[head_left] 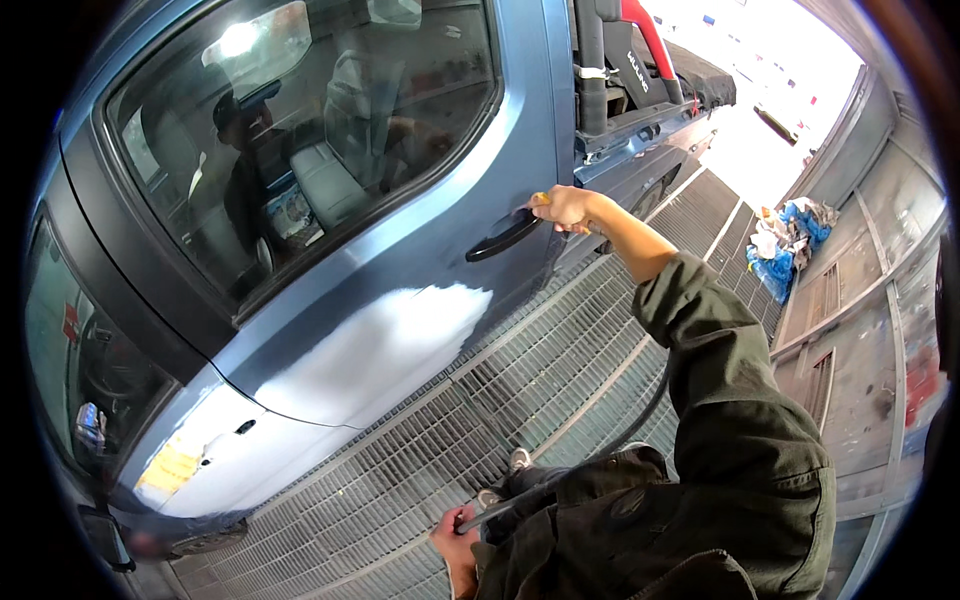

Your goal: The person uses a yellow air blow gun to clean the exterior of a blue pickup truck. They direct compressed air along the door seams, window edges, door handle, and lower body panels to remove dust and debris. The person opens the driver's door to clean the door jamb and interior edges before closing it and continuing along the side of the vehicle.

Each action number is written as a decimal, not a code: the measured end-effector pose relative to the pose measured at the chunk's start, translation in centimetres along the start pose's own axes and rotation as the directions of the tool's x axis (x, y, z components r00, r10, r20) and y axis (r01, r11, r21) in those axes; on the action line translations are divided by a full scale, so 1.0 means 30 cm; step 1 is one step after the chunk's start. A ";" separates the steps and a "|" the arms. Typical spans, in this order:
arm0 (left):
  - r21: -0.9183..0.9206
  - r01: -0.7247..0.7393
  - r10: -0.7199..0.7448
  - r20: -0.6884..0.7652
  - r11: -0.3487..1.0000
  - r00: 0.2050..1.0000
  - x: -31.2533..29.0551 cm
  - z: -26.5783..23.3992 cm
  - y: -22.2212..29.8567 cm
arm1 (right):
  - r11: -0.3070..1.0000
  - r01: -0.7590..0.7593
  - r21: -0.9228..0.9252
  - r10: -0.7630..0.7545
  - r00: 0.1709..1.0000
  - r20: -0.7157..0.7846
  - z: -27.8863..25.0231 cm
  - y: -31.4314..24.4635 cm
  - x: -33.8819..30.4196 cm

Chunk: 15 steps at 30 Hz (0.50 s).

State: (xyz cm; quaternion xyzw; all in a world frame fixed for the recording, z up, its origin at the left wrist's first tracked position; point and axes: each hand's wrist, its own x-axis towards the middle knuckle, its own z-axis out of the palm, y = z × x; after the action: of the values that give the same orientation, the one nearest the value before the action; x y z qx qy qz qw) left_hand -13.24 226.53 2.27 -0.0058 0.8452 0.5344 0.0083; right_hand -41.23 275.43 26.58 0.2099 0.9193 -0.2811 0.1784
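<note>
A blue pickup truck stands along my left, its rear door [527, 165] close to me. My right hand [565, 208] reaches out to that door, closed at the back end of the black door handle [503, 240]. A small yellow thing [541, 198] shows at its fingertips; its kind is unclear. My left hand [455, 540] is low in front of me, wrapped round a dark grey hose [508, 503]. That hose passes my legs and curves away under my right arm. Below the handle, a white primer patch [375, 345] covers the door's lower part.
The front door carries white primer too, with a yellow filler patch [172, 465]. Metal floor grating [545, 375] lies beside the truck. Crumpled blue and white plastic and paper [785, 245] lies by the right wall [850, 340]. A red and black bar [652, 40] rises over the truck bed.
</note>
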 end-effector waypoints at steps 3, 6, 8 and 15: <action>-0.021 -0.021 0.020 -0.008 1.000 1.000 -0.019 -0.072 0.012 | 0.960 0.075 0.270 -0.101 0.991 0.085 0.062 -0.049 -0.067; 0.035 -0.084 0.086 -0.042 0.996 0.995 0.009 -0.108 -0.041 | 0.963 0.105 0.248 -0.123 0.991 0.061 0.103 -0.066 -0.090; 0.078 -0.048 0.051 -0.043 0.996 0.998 0.017 -0.133 -0.029 | 0.966 0.135 0.222 -0.150 0.987 0.053 0.131 -0.058 -0.084; 0.171 -0.047 0.065 -0.106 0.984 0.992 0.023 -0.096 0.027 | 0.958 0.190 0.215 -0.191 0.982 -0.017 0.144 0.040 -0.045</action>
State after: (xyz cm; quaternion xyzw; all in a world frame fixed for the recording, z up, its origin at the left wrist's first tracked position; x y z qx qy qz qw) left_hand -13.97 224.28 4.22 -0.0109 0.8862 0.4600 -0.0532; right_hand -38.59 273.39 23.29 0.1381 0.8990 -0.3953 0.1283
